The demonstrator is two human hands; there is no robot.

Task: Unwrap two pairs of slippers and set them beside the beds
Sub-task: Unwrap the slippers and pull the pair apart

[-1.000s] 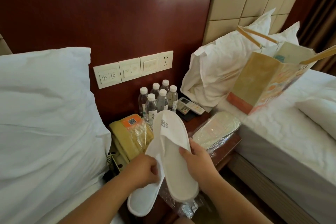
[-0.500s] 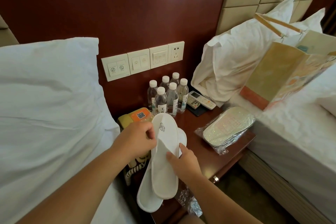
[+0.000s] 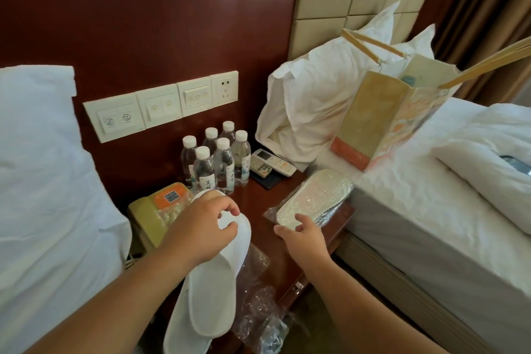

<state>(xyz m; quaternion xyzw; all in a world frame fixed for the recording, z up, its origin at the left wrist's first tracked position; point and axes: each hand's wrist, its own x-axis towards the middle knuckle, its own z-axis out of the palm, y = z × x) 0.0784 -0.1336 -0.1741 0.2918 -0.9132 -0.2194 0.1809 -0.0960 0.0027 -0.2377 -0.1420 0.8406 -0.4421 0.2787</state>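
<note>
My left hand [image 3: 207,227] pinches bare slippers [image 3: 212,290]; right hand [image 3: 304,236] open, touching wrapped pair [image 3: 313,198]. Should grip film edge, not soles.

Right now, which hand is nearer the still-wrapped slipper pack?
Right. The right hand has its fingertips at the wrapped slipper pack's near end; the left hand sits apart to the pack's left, gripping the unwrapped white slippers.
</note>
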